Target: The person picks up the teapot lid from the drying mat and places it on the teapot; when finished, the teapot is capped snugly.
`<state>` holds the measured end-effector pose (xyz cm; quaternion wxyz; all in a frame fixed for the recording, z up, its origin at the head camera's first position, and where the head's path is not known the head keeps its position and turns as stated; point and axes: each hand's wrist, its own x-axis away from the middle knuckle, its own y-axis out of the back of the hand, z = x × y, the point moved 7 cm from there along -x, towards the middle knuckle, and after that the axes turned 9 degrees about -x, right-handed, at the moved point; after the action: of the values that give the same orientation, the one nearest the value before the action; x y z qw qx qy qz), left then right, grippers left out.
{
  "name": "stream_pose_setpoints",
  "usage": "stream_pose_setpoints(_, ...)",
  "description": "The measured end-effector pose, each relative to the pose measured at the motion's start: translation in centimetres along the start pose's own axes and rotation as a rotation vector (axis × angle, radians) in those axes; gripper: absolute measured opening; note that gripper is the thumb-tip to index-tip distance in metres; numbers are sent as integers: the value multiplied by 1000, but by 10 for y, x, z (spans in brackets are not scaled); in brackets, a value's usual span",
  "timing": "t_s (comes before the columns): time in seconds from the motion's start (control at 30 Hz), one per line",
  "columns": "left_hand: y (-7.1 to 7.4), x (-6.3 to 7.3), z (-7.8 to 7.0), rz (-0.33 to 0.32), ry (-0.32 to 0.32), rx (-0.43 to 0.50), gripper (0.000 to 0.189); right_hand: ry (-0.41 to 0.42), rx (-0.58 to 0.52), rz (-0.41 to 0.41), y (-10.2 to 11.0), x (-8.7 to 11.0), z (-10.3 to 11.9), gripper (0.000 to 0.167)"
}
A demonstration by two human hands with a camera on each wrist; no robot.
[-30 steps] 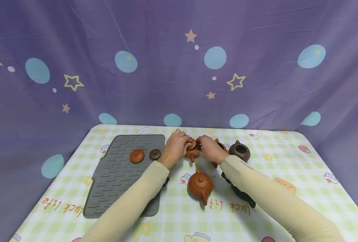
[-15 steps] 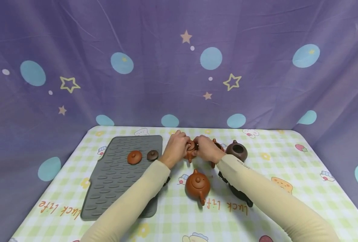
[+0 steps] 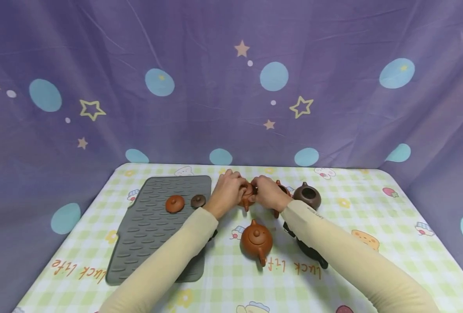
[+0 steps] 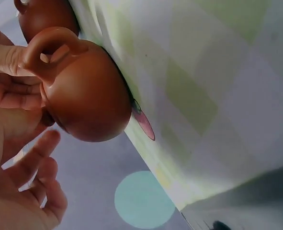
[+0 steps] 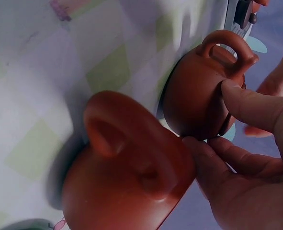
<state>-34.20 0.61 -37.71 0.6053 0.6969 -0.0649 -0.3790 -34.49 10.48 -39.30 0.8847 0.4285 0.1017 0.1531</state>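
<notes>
A small reddish-brown clay teapot (image 3: 247, 201) stands at the back middle of the table between both hands. My left hand (image 3: 226, 191) pinches the knob of its lid (image 3: 249, 190), which sits over the teapot's mouth. In the left wrist view the lid knob (image 4: 47, 118) shows between my fingers. My right hand (image 3: 269, 193) grips the teapot from the right; in the right wrist view its thumb lies on the teapot body (image 5: 194, 98) near the handle. A second reddish teapot (image 3: 283, 188), its mouth uncovered, stands right beside my right hand, partly hidden by it.
A grey ridged mat (image 3: 153, 234) at left bears an orange-brown lid (image 3: 174, 203) and a dark brown lid (image 3: 198, 201). A lidded teapot with a smiling face (image 3: 256, 241) stands in front. A lidless dark brown teapot (image 3: 307, 196) is at right; my right sleeve partly covers a black object (image 3: 311, 253).
The lid under my left hand has gone from tilted to lying flatter on the teapot's mouth. Both hands have stayed nearly in place; the head view has shifted slightly.
</notes>
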Motion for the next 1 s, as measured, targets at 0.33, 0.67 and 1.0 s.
stream_pose_setpoints(0.33,45,35,57,-82,117,-22,18,-16,-9,-23,2,2,3,24)
stream_pose_setpoints(0.67,70,86,114,-80,206,-53,17,-17,27,-19,-1,7,7,21)
stream_pose_setpoints(1.0,57,113,137,89,275,-58,24,-35,106,5,-7,12,11,22)
